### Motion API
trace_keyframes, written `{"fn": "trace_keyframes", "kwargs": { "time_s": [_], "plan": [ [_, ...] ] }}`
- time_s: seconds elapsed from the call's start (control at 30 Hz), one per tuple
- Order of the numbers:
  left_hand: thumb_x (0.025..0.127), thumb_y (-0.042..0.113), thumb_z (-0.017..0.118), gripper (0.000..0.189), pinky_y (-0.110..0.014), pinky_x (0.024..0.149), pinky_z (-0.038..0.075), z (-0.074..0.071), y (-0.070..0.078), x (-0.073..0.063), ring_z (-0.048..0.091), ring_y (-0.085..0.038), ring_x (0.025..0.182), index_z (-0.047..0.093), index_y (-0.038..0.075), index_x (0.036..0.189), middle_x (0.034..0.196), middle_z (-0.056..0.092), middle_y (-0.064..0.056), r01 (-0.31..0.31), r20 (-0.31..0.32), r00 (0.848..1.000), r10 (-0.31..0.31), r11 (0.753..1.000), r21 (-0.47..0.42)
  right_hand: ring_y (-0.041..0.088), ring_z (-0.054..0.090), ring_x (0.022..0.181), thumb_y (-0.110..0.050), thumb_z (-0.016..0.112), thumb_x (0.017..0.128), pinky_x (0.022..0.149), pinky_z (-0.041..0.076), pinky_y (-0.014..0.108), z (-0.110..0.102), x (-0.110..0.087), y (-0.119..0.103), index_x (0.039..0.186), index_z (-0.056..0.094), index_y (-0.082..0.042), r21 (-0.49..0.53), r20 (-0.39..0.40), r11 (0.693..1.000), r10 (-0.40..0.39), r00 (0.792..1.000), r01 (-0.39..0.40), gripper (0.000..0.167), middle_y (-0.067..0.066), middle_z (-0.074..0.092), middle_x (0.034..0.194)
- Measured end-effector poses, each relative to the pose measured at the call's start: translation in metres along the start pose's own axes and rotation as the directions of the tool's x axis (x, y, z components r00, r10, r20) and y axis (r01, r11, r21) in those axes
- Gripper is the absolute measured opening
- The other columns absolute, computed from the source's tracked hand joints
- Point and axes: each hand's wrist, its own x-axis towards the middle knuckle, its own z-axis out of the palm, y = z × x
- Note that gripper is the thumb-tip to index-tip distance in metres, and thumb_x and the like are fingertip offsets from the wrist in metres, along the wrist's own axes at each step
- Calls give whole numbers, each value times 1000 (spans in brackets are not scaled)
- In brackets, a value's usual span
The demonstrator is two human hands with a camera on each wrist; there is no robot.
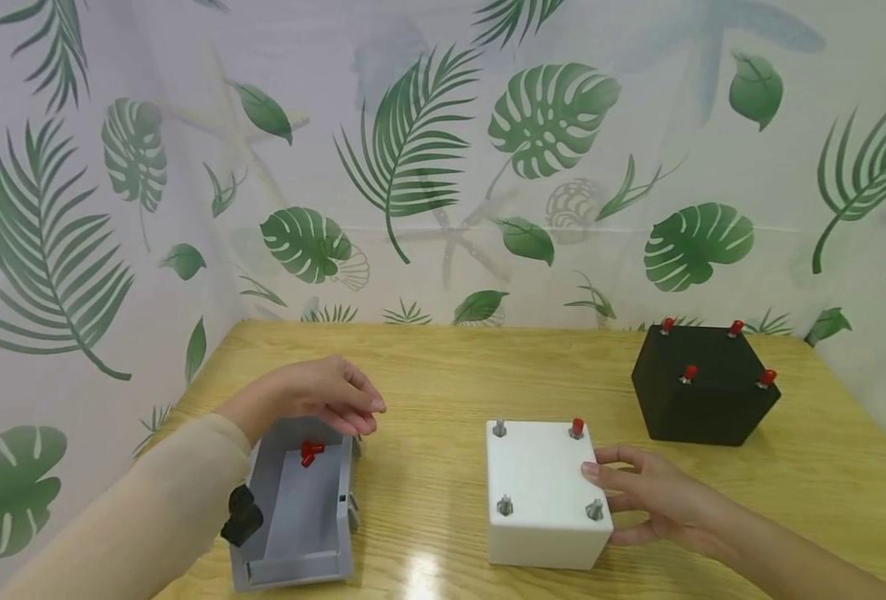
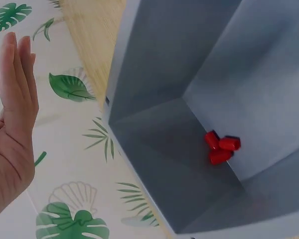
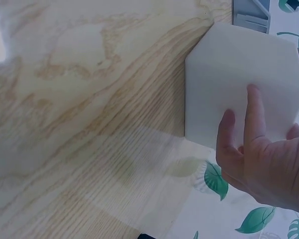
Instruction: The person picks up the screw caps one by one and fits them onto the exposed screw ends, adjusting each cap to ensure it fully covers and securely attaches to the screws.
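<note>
A white box (image 1: pixel 540 467) bears upright metal posts at its top corners; the back right post carries a red cap (image 1: pixel 577 427), the others are bare metal. My right hand (image 1: pixel 656 500) rests against the box's right side, fingertips (image 3: pixel 254 92) spread on that face and the thumb at the top edge. Above the far end of a grey bin (image 1: pixel 292 508) hovers my left hand (image 1: pixel 333 396), its fingers extended together in the left wrist view, with nothing visible in them. Several loose red caps (image 2: pixel 222 148) lie inside the bin.
A black box (image 1: pixel 701 387) with red-capped posts stands at the back right of the wooden table (image 1: pixel 427 367). The black object (image 1: pixel 242 517) overlaps the bin's left wall. Behind the table hangs a leaf-patterned cloth (image 1: pixel 443 167).
</note>
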Motion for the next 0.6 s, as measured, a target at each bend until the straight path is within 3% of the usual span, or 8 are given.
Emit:
{"fn": "trace_keyframes", "kwargs": {
  "time_s": [0.4,0.6],
  "plan": [
    [89,3,62,21,-21,59,56,-20,-20,-9,65,-9,62,62,-5,109,77,69,-8,109,-69,992,-105,992,64,21,63,95,-37,59,93,77,57,47,0,1,0,136,28,0,30,35,1000,-7,999,6,64,11,60,112],
    [89,6,65,19,-20,59,56,-23,-34,-9,65,-7,61,65,-3,105,71,68,-4,171,-56,985,-164,968,183,22,62,97,-37,59,94,79,57,47,-1,2,-1,136,27,0,22,41,1000,-1,999,0,64,12,58,114]
  ]
}}
